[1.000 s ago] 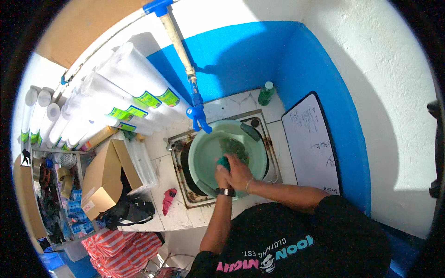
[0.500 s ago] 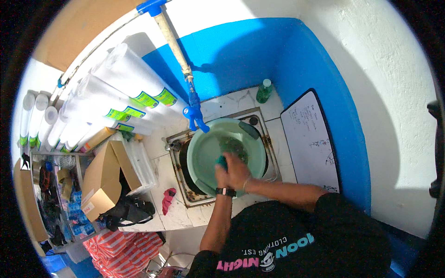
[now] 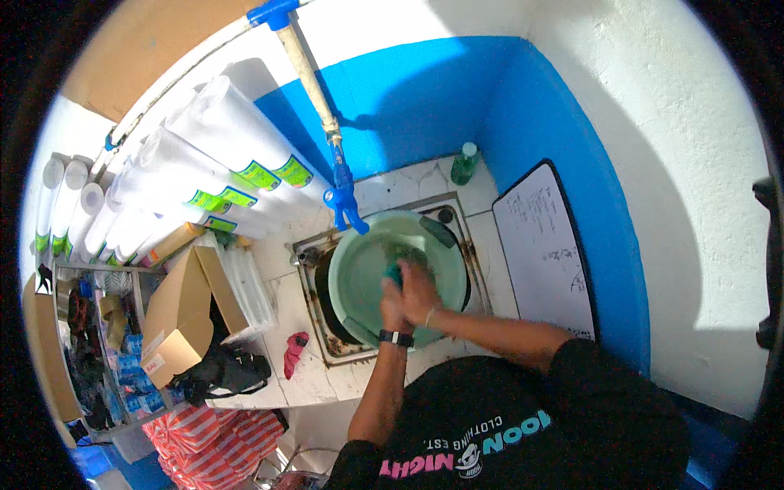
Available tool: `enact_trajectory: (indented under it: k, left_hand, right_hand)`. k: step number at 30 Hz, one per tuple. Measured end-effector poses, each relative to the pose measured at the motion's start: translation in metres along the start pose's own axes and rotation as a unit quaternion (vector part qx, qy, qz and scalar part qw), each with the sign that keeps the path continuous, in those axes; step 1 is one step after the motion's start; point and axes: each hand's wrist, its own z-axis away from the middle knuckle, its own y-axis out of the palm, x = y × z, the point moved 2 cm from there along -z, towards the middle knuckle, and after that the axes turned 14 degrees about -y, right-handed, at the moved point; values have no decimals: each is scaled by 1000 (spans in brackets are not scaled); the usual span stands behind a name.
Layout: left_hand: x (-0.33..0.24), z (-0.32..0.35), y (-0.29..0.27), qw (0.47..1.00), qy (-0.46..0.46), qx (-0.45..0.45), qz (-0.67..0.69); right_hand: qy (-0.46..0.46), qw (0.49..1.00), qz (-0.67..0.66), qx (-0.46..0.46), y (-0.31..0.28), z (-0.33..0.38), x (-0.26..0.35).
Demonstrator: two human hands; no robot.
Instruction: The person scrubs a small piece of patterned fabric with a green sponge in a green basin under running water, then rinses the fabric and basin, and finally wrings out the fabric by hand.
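Over a pale green plastic basin (image 3: 349,269), my two hands are pressed together. My left hand (image 3: 394,304), below a wrist with a black watch, is closed on a dark teal, cloth-like piece (image 3: 394,273). Curled against it from the right, my right hand (image 3: 420,292) is blurred, and what its fingers grip is hidden. Beyond the hands, dark greenish water or bundled material shows indistinctly in the basin. The basin sits over a stained metal sink (image 3: 331,357), with a blue tap (image 3: 343,200) just above its far left rim.
A green bottle (image 3: 464,165) stands behind the sink and a written-on whiteboard (image 3: 547,245) leans at right. A crumpled pink cloth-like item (image 3: 296,355) lies on the tiled counter. An open cardboard box (image 3: 184,327) and several white rolls (image 3: 245,122) crowd the left.
My pressed-together hands have shifted slightly away from me inside the basin, and the teal piece has moved with them. Basin and surroundings stay as they were.
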Motion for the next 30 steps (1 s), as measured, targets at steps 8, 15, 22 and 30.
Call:
enact_trajectory:
  k: [8, 15, 22, 30]
  left_hand:
    - [-18, 9, 23, 981, 1, -108, -160]
    - [-13, 4, 17, 996, -21, -87, -29]
    - [-9, 4, 18, 987, -65, -147, -1]
    - [-17, 0, 22, 984, -42, -172, -19]
  right_hand:
    - [86, 987, -116, 71, 5, 0, 1]
    - [135, 977, -159, 40, 2, -2, 1]
    - [168, 975, -141, 26, 0, -2, 1]
    - [215, 964, -140, 77, -6, -7, -6]
